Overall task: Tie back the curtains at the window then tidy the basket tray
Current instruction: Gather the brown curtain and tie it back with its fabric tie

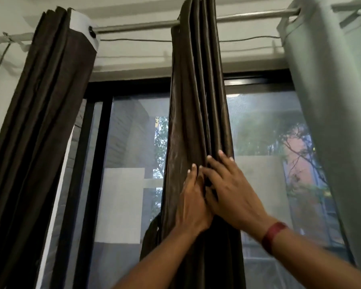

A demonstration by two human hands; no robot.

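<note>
A dark brown curtain (198, 101) hangs bunched in narrow pleats from the metal rod (133, 28) in the middle of the window. My left hand (193, 203) lies against its folds with straight fingers pointing up. My right hand (229, 188) overlaps it from the right, its fingers spread flat across the pleats. A second dark brown curtain (42, 122) hangs gathered at the left. A pale grey curtain (338, 101) hangs at the right. No tie-back or basket tray is in view.
Behind the curtains is a dark-framed sliding window (129, 184) with a mesh screen, trees and buildings outside. A thin cord (133, 40) runs under the rod. A red band (273, 236) sits on my right wrist.
</note>
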